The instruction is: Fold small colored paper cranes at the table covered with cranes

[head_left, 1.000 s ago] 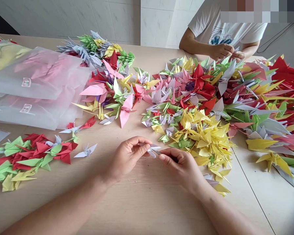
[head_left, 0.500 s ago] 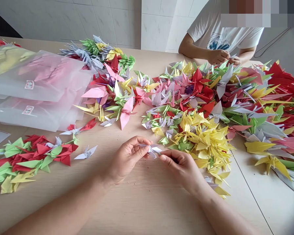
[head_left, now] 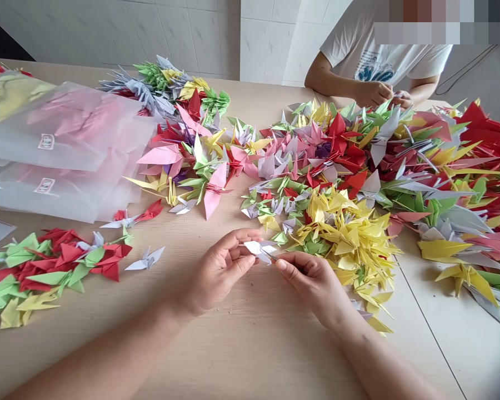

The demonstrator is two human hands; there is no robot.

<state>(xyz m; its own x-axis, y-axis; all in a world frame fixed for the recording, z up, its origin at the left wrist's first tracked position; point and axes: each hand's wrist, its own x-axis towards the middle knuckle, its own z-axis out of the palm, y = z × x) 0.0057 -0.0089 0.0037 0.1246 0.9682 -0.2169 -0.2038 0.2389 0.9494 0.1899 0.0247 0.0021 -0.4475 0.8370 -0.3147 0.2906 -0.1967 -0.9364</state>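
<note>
Pale lilac folded-paper crane point(head_left: 259, 250) held above a light wood-grain counter point(head_left: 241, 355) beside a marbled, whitish tiled wall point(head_left: 183, 33).

The left hand point(head_left: 223, 272) has its fingers pinching the crane near the counter's middle; the right hand point(head_left: 316, 283) has its fingers closed on a thin grey tool point(head_left: 272, 257), mostly hidden, whose tip meets the crane. Tiny crumbs dot the surface below, and a dark straight seam point(head_left: 429, 328) crosses it at right. Frosted plastic bags point(head_left: 73, 153) lie at left, a heap of yellow paper cranes point(head_left: 345, 228) just beyond the right hand. Across the counter sits a person in a white printed T-shirt point(head_left: 358, 47), hands together.
</note>
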